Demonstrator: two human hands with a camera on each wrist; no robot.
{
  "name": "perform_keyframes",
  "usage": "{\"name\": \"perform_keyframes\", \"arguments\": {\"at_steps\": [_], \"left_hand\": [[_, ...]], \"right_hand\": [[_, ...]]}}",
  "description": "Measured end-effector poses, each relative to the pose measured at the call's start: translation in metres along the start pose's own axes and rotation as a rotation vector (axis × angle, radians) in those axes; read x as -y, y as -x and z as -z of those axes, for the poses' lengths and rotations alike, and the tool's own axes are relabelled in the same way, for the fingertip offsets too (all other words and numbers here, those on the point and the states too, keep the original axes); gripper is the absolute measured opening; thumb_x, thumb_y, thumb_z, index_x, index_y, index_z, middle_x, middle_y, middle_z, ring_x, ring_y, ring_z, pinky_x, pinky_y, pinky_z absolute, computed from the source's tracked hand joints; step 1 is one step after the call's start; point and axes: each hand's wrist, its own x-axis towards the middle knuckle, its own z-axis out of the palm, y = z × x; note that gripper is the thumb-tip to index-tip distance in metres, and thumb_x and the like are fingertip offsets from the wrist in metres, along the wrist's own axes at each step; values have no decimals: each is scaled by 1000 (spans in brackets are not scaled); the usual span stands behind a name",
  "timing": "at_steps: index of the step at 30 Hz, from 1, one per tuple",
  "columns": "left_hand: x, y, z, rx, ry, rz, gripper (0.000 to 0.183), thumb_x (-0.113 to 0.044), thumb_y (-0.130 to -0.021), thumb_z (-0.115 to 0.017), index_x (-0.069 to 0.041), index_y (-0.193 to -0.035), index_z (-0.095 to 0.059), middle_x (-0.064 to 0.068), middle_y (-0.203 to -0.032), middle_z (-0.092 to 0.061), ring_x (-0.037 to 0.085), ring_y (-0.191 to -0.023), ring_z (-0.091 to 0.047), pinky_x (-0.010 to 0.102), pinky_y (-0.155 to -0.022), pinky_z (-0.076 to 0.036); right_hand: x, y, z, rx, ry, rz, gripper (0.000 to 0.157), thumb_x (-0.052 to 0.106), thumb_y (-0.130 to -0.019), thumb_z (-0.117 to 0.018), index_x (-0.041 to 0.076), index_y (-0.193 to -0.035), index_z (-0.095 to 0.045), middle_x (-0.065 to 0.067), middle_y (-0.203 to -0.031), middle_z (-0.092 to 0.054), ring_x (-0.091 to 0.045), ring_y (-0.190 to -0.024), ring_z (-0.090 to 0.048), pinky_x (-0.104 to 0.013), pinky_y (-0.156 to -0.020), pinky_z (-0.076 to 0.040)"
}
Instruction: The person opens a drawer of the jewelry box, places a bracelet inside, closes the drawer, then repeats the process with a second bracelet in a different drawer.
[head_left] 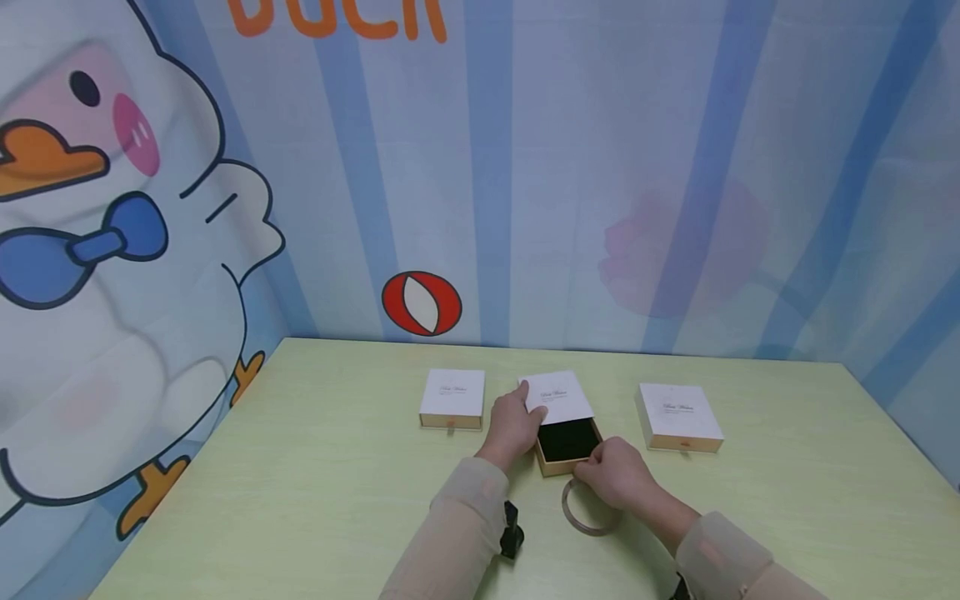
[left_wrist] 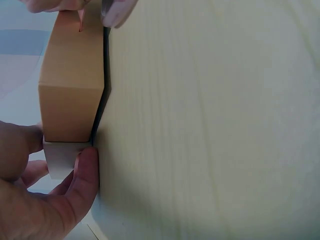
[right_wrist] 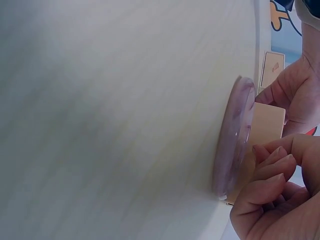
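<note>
A white-topped drawer box (head_left: 557,395) stands mid-table, its tan drawer (left_wrist: 72,110) slid partly out and showing a dark lining (head_left: 570,440). With fingers and thumb on its sides, my left hand (head_left: 513,423) grips the white sleeve. At the drawer's front, my right hand (head_left: 618,473) pinches the small ribbon pull tab (left_wrist: 81,21). A purplish-grey bangle (right_wrist: 233,140) lies on the table just in front of the drawer, close below the right fingers. From the right wrist view, the curled fingers hide the tab.
Another closed white box (head_left: 453,394) sits to the left, and a further closed box (head_left: 679,414) to the right, each with a tan front. The pale green-yellow table (head_left: 315,500) meets a printed blue curtain (head_left: 555,167) behind. A cartoon duck (head_left: 112,333) fills the left.
</note>
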Motion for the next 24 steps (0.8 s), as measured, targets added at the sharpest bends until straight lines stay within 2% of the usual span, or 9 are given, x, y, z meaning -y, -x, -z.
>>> {"name": "perform_keyframes", "arguments": {"at_steps": [24], "left_hand": [[2, -2, -2, -3, -20, -5, 55, -21, -96, -54, -2, -145, -35, 15, -148, -39, 30, -137, -36, 41, -111, -33]], "right_hand": [[-2, 5, 0, 0, -13, -21, 34, 12, -84, -61, 11, -51, -51, 2, -51, -44, -11, -52, -47, -20, -45, -35]]}}
